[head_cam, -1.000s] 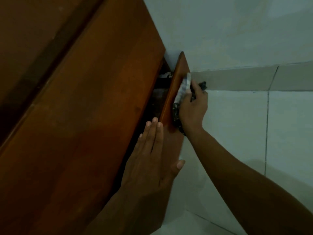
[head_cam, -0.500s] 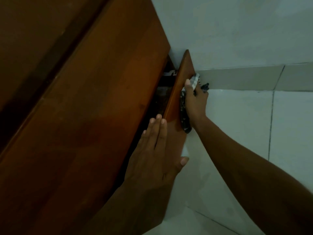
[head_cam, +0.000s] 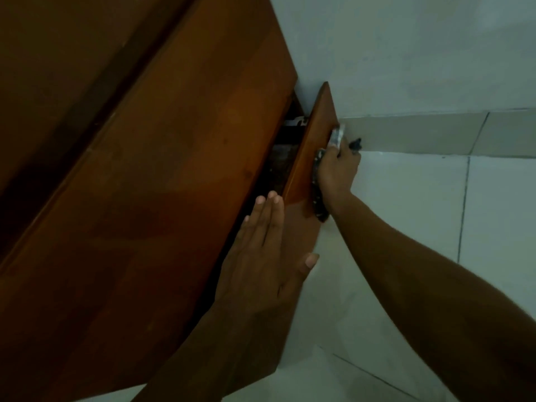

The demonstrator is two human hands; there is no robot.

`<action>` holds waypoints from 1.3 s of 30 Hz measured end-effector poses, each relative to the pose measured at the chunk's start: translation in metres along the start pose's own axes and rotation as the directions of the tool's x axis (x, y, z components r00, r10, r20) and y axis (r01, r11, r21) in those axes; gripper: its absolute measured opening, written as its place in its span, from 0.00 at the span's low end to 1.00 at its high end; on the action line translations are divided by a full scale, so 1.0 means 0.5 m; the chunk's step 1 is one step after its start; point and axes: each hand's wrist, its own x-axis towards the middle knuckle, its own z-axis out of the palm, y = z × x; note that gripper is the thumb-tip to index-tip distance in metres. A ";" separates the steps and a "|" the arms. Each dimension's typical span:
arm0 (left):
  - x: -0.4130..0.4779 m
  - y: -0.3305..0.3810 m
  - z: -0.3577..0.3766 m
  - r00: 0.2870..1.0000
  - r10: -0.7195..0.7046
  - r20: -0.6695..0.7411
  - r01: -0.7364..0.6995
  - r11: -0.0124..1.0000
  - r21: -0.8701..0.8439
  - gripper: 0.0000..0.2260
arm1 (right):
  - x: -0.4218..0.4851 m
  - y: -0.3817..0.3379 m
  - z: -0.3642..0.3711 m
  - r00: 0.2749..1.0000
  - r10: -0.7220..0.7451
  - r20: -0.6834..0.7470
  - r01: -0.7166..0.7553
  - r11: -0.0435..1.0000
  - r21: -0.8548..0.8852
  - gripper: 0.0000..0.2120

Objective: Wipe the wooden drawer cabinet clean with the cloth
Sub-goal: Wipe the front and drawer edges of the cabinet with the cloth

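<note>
The brown wooden drawer cabinet (head_cam: 162, 198) fills the left of the head view, seen from above. One drawer (head_cam: 313, 146) is pulled out a little, with a dark gap behind its front panel. My right hand (head_cam: 338, 169) presses a crumpled black-and-white cloth (head_cam: 336, 134) against the outer face of that panel. My left hand (head_cam: 264, 256) lies flat on the drawer's top edge, fingers together and thumb hooked over the front. Most of the cloth is hidden under my right hand.
A pale wall (head_cam: 406, 53) rises right behind the cabinet's far corner, with a tiled skirting strip (head_cam: 435, 134) at its foot. White floor tiles (head_cam: 406, 213) spread to the right and below the drawer.
My right hand and the cloth have slid slightly along the drawer front while the view shifted a little. My left hand has stayed on the drawer's top edge.
</note>
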 end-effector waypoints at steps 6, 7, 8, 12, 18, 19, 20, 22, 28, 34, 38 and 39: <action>0.000 0.002 0.003 0.996 -0.080 -0.026 0.079 0.995 -0.059 0.38 | 0.008 0.011 -0.052 0.957 0.271 0.106 -0.268 0.963 -0.034 0.24; -0.003 0.003 0.002 0.991 -0.125 -0.040 0.121 0.988 -0.095 0.38 | -0.018 0.003 -0.062 0.952 0.289 0.097 -0.291 0.957 0.005 0.21; -0.005 0.005 0.001 0.983 -0.171 -0.060 0.162 0.977 -0.139 0.38 | -0.056 -0.010 -0.075 0.955 0.284 0.084 -0.288 0.957 0.044 0.20; -0.018 0.008 -0.005 0.967 -0.218 -0.129 0.193 0.964 -0.181 0.33 | -0.262 -0.019 -0.114 0.993 0.099 0.059 -0.105 0.989 0.107 0.16; -0.169 -0.011 0.010 0.962 -0.266 -0.059 0.247 0.943 -0.223 0.31 | -0.521 0.034 -0.127 0.948 -0.235 0.212 0.217 0.970 0.107 0.22; -0.210 -0.023 0.013 0.960 -0.276 -0.038 0.258 0.933 -0.250 0.31 | -0.563 0.046 -0.126 0.927 -0.274 0.255 0.245 0.960 0.139 0.24; -0.244 -0.035 0.014 0.960 -0.280 -0.015 0.264 0.920 -0.288 0.32 | -0.601 0.062 -0.125 0.906 -0.294 0.305 0.267 0.955 0.128 0.26; -0.280 -0.045 0.016 0.957 -0.291 0.013 0.278 0.899 -0.338 0.33 | -0.655 0.088 -0.118 0.880 -0.283 0.381 0.307 0.952 -0.001 0.29; -0.275 -0.033 0.021 0.954 -0.289 -0.080 0.269 0.943 -0.199 0.32 | -0.581 0.138 -0.075 0.984 0.123 0.128 -0.099 0.978 -0.183 0.21; -0.269 -0.030 0.029 0.952 -0.275 -0.132 0.249 0.951 -0.185 0.31 | -0.625 0.117 -0.127 0.949 -0.206 0.240 0.261 0.938 -0.229 0.23; -0.274 -0.032 0.033 0.947 -0.299 -0.120 0.277 0.945 -0.173 0.31 | -0.738 0.140 -0.135 0.907 -0.298 0.297 0.328 0.943 -0.053 0.16; -0.275 -0.031 0.033 0.946 -0.297 -0.131 0.276 0.948 -0.157 0.31 | -0.724 0.145 -0.131 0.905 -0.289 0.313 0.333 0.938 -0.096 0.17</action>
